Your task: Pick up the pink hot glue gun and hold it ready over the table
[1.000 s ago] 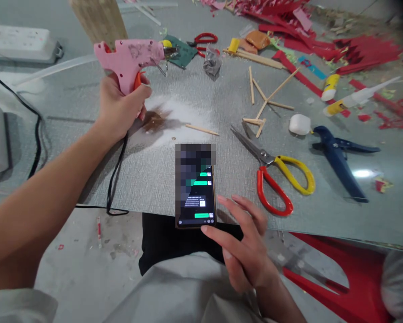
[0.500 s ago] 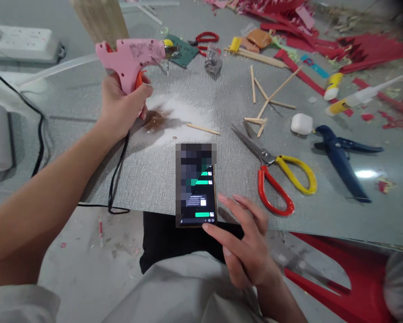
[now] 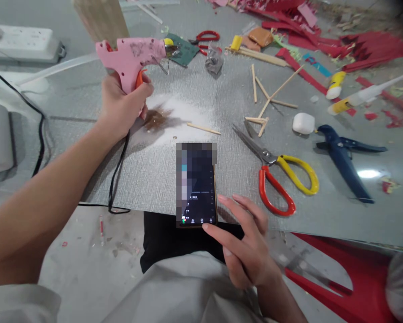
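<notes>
My left hand is wrapped round the handle of a pink hot glue gun, held above the table with its nozzle to the right. A clear glue stick sticks out of its back. A smartphone lies at the table's near edge, its screen lit and partly blurred out. My right hand holds nothing; its fingers are apart, with the thumb or a fingertip at the phone's bottom edge. Scissors with one red and one yellow handle lie open right of the phone.
Thin wooden sticks, a white earphone case and a dark blue cutter lie to the right. Red paper scraps cover the far right. White power strips stand left. A black cord hangs from the glue gun.
The phone's screen has switched from a chat with green bubbles to a darker list with icons along the bottom. Both hands have stayed nearly still.
</notes>
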Demonstrator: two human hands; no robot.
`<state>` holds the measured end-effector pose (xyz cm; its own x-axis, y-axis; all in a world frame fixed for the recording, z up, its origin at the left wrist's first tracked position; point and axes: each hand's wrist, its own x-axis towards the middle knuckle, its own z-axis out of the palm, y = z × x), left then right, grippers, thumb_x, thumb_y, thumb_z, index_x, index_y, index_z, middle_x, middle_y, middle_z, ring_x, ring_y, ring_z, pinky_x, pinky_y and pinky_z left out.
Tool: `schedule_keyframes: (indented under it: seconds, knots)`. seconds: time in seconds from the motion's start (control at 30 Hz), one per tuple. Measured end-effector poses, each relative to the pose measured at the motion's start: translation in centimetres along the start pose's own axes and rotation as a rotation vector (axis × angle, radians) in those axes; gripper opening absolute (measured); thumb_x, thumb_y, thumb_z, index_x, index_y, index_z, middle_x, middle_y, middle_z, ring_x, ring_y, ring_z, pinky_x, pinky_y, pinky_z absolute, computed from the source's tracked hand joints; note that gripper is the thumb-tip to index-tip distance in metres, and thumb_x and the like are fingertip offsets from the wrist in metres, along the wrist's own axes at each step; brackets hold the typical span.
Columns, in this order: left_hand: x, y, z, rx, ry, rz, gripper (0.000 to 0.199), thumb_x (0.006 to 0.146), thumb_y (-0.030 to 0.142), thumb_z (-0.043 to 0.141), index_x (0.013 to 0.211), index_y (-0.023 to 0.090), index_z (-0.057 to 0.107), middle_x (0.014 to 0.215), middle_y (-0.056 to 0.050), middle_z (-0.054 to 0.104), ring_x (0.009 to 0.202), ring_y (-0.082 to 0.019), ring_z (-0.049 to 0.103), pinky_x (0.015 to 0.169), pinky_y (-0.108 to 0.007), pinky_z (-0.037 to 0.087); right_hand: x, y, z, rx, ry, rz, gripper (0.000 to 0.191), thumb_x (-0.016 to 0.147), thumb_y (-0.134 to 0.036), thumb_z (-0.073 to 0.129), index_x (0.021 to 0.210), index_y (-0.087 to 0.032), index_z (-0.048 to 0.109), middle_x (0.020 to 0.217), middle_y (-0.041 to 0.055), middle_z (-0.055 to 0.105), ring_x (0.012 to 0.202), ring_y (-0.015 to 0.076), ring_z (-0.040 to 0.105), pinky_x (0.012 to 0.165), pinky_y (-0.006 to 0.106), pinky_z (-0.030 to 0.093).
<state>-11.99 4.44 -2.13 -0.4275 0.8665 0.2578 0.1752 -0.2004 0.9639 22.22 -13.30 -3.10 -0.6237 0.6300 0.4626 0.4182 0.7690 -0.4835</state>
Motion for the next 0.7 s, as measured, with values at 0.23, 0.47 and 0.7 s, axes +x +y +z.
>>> schedule_keyframes:
  seconds: [0.23, 0.47, 0.7]
  knots:
    - [0.1, 0.0, 0.0, 0.012, -0.001, 0.012, 0.016, 0.074, 0.004, 0.067, 0.071, 0.019, 0.063, 0.053, 0.009, 0.048, 0.031, -0.005, 0.036, 0.029, -0.025, 0.034, 0.5, -0.4, 0.7, -0.081, -0.007, 0.127, 0.044, 0.09, -0.011, 0.045, 0.124, -0.02, 0.071, 0.172, 0.0103, 0.033, 0.15, 0.0379, 0.036, 0.118, 0.061, 0.033]
    - [-0.1, 0.2, 0.0, 0.037, -0.005, -0.012, 0.02, 0.077, 0.001, 0.067, 0.071, 0.019, 0.061, 0.05, 0.009, 0.046, 0.03, -0.005, 0.038, 0.028, -0.022, 0.034, 0.6, -0.5, 0.8, -0.105, -0.017, 0.129, 0.045, 0.09, -0.01, 0.046, 0.125, -0.022, 0.07, 0.172, 0.0083, 0.032, 0.149, 0.0365, 0.035, 0.119, 0.058, 0.033]
    - [0.1, -0.5, -0.1, 0.028, -0.032, 0.052, 0.016, 0.079, 0.008, 0.072, 0.077, 0.015, 0.059, 0.059, 0.007, 0.05, 0.031, -0.002, 0.037, 0.029, -0.018, 0.033, 1.1, 0.1, -1.7, -0.029, -0.089, 0.063, 0.049, 0.091, -0.01, 0.044, 0.138, -0.013, 0.06, 0.163, 0.0174, 0.042, 0.149, 0.0374, 0.039, 0.12, 0.059, 0.035]
